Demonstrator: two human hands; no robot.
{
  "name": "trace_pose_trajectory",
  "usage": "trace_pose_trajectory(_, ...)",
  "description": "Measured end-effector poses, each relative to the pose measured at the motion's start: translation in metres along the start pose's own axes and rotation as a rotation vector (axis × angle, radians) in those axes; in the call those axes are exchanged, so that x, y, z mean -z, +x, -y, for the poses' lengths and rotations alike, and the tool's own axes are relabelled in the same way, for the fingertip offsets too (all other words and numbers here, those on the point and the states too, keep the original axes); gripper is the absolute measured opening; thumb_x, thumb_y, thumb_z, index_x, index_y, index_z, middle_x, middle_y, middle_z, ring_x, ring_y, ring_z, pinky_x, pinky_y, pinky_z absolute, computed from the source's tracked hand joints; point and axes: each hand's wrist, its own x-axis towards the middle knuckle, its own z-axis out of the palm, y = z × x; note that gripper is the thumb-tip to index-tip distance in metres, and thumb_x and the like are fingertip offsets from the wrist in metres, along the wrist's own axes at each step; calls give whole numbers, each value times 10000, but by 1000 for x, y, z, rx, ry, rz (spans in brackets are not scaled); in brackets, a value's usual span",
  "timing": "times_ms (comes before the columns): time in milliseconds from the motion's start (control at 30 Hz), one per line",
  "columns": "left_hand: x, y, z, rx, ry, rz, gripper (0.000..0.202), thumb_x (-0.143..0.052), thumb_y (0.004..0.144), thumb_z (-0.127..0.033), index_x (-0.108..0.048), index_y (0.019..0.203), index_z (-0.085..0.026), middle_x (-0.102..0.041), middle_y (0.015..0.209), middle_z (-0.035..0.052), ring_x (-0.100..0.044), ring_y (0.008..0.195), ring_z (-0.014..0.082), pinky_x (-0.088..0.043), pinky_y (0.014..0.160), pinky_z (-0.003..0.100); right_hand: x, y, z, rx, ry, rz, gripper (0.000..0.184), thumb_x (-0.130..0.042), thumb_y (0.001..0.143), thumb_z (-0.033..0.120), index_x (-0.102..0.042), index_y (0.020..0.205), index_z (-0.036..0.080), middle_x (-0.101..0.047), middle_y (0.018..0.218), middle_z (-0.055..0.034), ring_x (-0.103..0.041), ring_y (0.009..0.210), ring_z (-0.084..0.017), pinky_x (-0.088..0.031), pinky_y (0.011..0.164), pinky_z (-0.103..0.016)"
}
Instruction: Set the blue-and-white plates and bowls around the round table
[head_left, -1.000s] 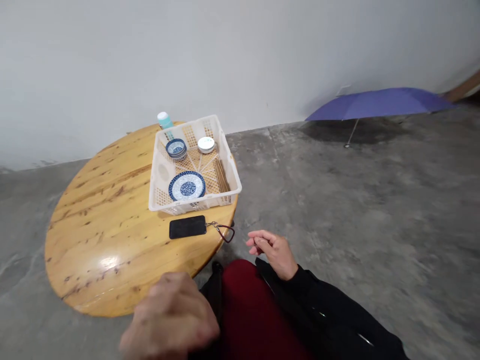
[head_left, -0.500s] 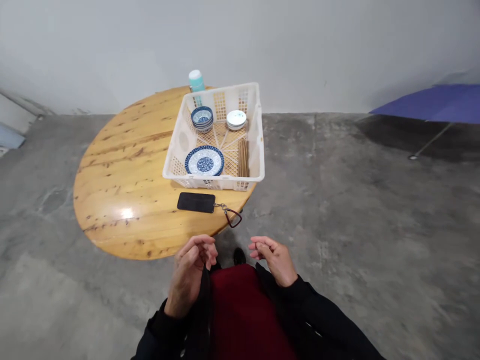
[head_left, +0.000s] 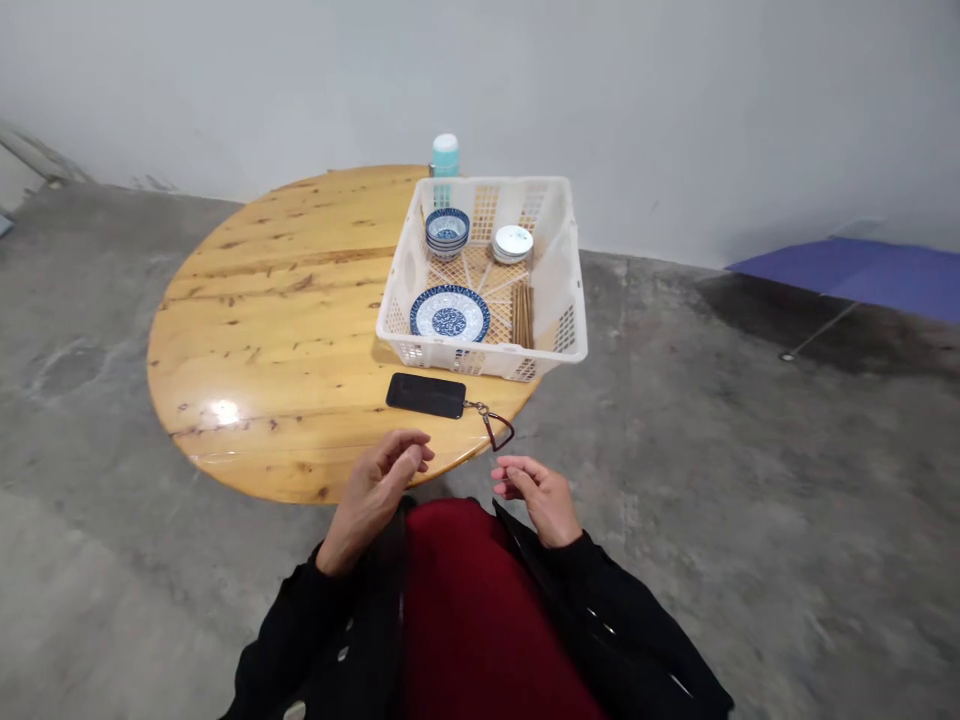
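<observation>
My left hand hovers over the near edge of the round wooden table, its fingers loosely bent and apart, holding nothing. To its right my right hand hangs in the air just off the table edge, fingers loosely curved, also without anything in it. The black phone lies flat in front of them, with a dark red wrist strap reaching over the edge. Behind it stands a white plastic basket containing blue-patterned bowls, small white dishes, blue-rimmed plates and wooden chopsticks.
A turquoise bottle with a white cap stands behind the basket, near the grey wall. The basket's right side juts past the table edge. On the concrete floor at right lies an open purple umbrella.
The camera view has shifted, so the basket and phone appear farther right. Both hands are a little higher in view and nearer the table; the left one is now over its edge.
</observation>
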Motion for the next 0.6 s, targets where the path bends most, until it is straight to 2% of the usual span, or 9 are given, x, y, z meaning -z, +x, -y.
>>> trace_pose_trajectory(100,32,16,2,-76,142,-25,311,-530,935,-419,-673,1071,-178,-730,940,62,-672,840,171,-514,745,282,-17,-3,0,7,-16,-16,500,-792,598,582,-726,847,154,-740,739,-72,-660,568,-160,-551,588,-299)
trace_pose_trajectory(167,50,33,1,-118,211,-38,302,-513,934,-395,-662,1077,-176,-733,948,64,-682,859,175,-522,761,288,-19,-5,7,39,-41,-27,478,-791,620,574,-730,851,159,-742,746,-70,-667,579,-163,-561,603,-306)
trace_pose_trajectory(300,72,74,-8,-190,339,-82,277,-472,938,-324,-650,1089,-175,-738,999,68,-691,903,175,-527,809,294,-2,-1,44,199,-158,-90,390,-757,713,528,-739,874,174,-749,770,-64,-687,613,-169,-574,627,-314)
trace_pose_trajectory(433,73,119,-24,-277,473,-124,318,-419,971,-320,-635,1164,-188,-732,1078,72,-676,964,181,-523,839,299,24,24,110,408,-310,-162,287,-735,765,435,-741,897,180,-750,779,-55,-685,613,-162,-573,613,-299)
trace_pose_trajectory(500,66,141,-36,-292,564,-149,326,-396,982,-313,-627,1179,-193,-726,1096,76,-668,983,188,-516,864,310,30,44,145,481,-360,-163,255,-727,777,403,-731,893,175,-745,772,-53,-688,614,-167,-583,621,-312)
trace_pose_trajectory(600,47,176,-54,-253,745,-163,329,-347,996,-289,-619,1159,-200,-715,1113,90,-656,1027,213,-496,918,342,28,83,190,538,-424,-87,209,-706,792,356,-714,869,162,-734,757,-60,-690,623,-180,-599,653,-344)
